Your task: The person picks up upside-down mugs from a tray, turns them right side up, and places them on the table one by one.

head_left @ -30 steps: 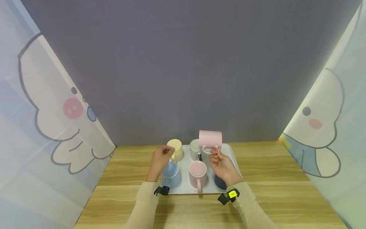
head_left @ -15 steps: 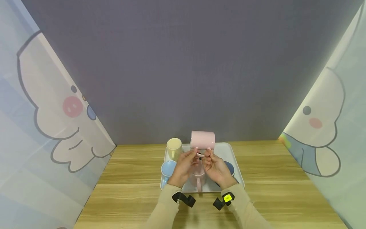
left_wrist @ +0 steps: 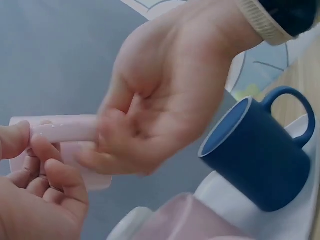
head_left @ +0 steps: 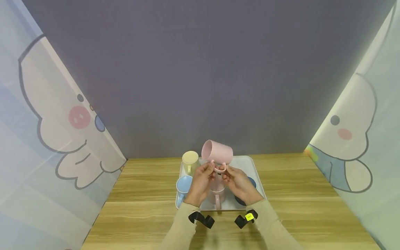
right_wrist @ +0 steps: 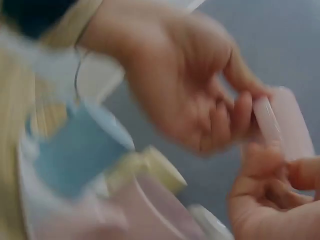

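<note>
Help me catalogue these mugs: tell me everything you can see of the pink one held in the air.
The pink mug is plain, smooth and cylindrical, ceramic by its look, with one loop handle. It is tipped on its side above the white tray, open mouth toward the left of the head view, handle at the bottom there. The left hand and right hand both pinch the handle.

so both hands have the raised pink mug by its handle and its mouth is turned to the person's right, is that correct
Not quite: the mouth of the raised pink mug faces the person's left in the head view. The left hand and right hand do both hold it by its handle.
</note>
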`<state>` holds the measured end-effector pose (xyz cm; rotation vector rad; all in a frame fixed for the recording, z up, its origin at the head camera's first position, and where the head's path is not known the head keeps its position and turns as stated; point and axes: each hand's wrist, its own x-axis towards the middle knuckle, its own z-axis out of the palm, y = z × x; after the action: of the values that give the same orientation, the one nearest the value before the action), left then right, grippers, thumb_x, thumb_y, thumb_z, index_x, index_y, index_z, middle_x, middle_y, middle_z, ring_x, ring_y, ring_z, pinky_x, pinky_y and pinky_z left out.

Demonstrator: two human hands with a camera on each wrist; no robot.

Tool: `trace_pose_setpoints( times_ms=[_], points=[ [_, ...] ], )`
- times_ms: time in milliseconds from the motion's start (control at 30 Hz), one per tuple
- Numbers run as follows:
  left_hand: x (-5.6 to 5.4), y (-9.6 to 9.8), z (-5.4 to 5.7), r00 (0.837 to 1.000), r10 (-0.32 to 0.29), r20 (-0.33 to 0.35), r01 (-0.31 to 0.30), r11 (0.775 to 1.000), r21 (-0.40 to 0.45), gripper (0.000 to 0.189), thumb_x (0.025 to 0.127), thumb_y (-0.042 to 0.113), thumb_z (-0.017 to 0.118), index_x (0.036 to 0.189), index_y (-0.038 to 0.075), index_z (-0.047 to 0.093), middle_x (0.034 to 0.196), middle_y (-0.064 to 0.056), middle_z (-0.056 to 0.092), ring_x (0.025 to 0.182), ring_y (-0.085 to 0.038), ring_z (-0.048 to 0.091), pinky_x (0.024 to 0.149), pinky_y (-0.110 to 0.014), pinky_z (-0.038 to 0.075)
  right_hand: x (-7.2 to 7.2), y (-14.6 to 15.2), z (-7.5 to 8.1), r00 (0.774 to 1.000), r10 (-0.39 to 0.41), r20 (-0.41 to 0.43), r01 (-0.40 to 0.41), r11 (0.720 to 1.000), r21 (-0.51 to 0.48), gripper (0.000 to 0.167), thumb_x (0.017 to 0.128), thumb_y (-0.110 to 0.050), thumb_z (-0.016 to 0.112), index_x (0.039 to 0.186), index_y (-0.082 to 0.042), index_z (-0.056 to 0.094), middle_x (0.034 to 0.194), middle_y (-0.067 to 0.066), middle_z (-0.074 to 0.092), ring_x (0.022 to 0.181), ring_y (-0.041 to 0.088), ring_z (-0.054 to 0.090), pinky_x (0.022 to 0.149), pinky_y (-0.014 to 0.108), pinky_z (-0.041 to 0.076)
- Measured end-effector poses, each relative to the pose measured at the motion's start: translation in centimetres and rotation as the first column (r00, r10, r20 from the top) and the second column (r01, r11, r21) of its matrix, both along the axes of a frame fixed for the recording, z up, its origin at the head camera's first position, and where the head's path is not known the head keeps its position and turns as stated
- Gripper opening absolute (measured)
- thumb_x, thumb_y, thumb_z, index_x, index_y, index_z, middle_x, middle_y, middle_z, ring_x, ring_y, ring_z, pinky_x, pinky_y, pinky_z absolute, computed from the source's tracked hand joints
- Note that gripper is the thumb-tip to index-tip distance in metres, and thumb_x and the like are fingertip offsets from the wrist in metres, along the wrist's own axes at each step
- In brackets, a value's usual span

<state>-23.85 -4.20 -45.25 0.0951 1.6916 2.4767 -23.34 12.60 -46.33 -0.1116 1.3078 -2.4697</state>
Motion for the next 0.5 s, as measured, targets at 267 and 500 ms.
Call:
trace_pose_setpoints(
  times_ms=[267, 500],
  points=[
    [-0.5, -3.9, 1.2, 0.975, 0.145, -0.171, -0.163, 0.982, -0.092, 0.023, 0.107, 0.017, 0.054, 0.096, -0.001, 0.064, 0.081, 0.005, 0.063, 0.071, -0.008, 0.048, 0.065, -0.02, 0.039, -0.5, 5.4, 0.9, 0.949, -0.188, -0.255, 0.302, 0.777, 0.552, 0.025, 0.107, -0.01, 0.051, 0.117, 0.01, 0.062, 0.09, -0.005, 0.069, 0.071, 0.007, 0.058, 0.067, 0.02, 0.053],
    [-1.8, -8.9, 1.0, 0.918, 0.302, -0.258, -0.346, 0.927, -0.145, 0.024, 0.106, 0.007, 0.051, 0.092, -0.012, 0.057, 0.076, 0.003, 0.058, 0.068, -0.009, 0.048, 0.061, -0.019, 0.041, -0.8, 12.0, -1.3, 0.942, -0.136, -0.306, 0.323, 0.606, 0.727, 0.026, 0.107, -0.011, 0.051, 0.114, 0.013, 0.058, 0.084, -0.001, 0.063, 0.069, 0.007, 0.055, 0.063, 0.022, 0.051]
  ],
)
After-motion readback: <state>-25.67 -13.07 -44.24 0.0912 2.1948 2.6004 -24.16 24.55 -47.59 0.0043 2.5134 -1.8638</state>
